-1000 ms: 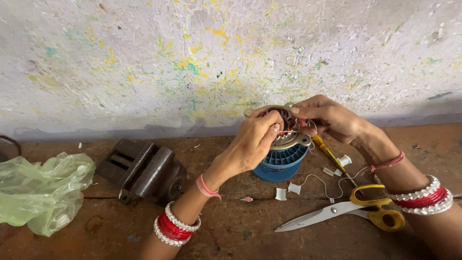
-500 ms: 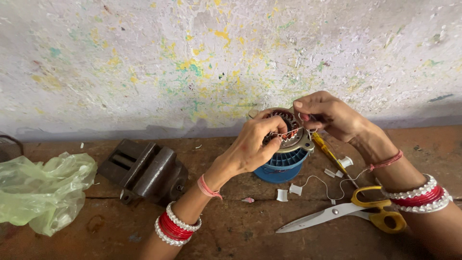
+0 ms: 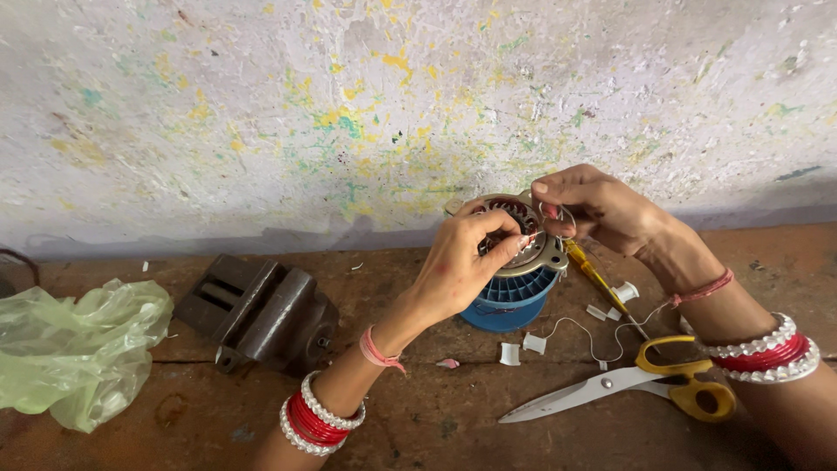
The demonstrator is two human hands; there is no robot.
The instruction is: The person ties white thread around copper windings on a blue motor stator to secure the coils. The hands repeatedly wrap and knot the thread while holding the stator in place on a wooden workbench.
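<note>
Work in hand: winding/lacing on a small motor stator [image 3: 523, 240], a round metal ring with slotted core, sitting on top of a blue ribbed spool [image 3: 510, 301] at the far middle of the worktop [image 3: 418, 419], close to the wall.

Left hand [image 3: 458, 270]: fingers curled shut, thumb and forefinger pinching at the stator's near rim, seemingly on a fine wire or thread; too small to tell which. Right hand [image 3: 597, 205]: fingers bent closed, pinching a thin wire loop [image 3: 554, 214] at the stator's right edge.

Progress, as a judgement: mid-job. Core slots look at least partly filled with coil, and the cut white sleeve bits [image 3: 523, 347] with a loose white thread [image 3: 602, 336] near the spool suggest trimming is already underway. Lead tying/insulating looks unfinished since both hands are on the rim. How many slots are left: can't tell, hands cover them.

Tools idle: yellow-handled scissors [image 3: 645, 384] lying open, near right; yellow-handled screwdriver [image 3: 597, 279] just right of the spool, partly under the right wrist.

Packages/labels: none readable. Only a crumpled pale-green plastic bag [image 3: 74, 349] at far left, contents hidden. Dark metal bench vise [image 3: 261, 310] left of middle, unused. No signs on the paint-splattered wall [image 3: 349, 105].
</note>
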